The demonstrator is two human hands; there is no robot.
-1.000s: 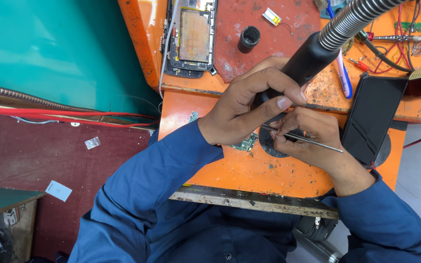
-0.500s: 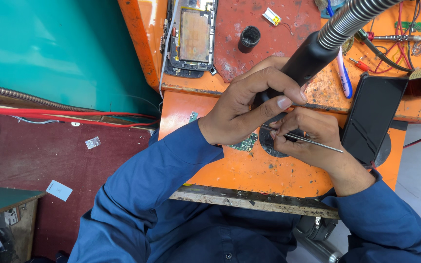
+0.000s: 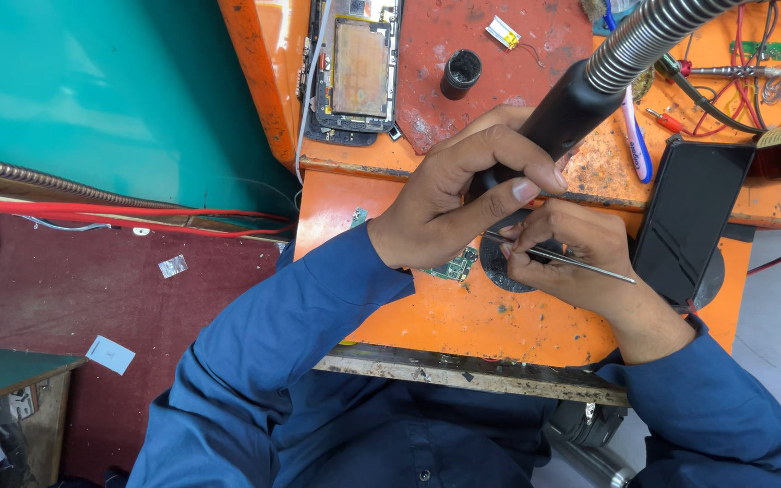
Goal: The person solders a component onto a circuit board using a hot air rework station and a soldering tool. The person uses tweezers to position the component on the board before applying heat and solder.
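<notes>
Worktop [image 3: 463,316]: both hands at centre. Left hand [image 3: 463,194] wrapped on hot-air handle [image 3: 558,117], whose hose [image 3: 648,36] runs off toward 1 o'clock. Right hand [image 3: 571,248] just at 4 o'clock of the left, pinching tweezers [image 3: 571,260] that point to 3 o'clock. Circuit board [image 3: 454,265] under the left hand, at 6 o'clock. Opened phone [image 3: 359,63] at 11 o'clock; small cylinder [image 3: 460,72] just right of it. Flat phone [image 3: 689,217] at 3 o'clock; pen [image 3: 635,136] behind it.
</notes>
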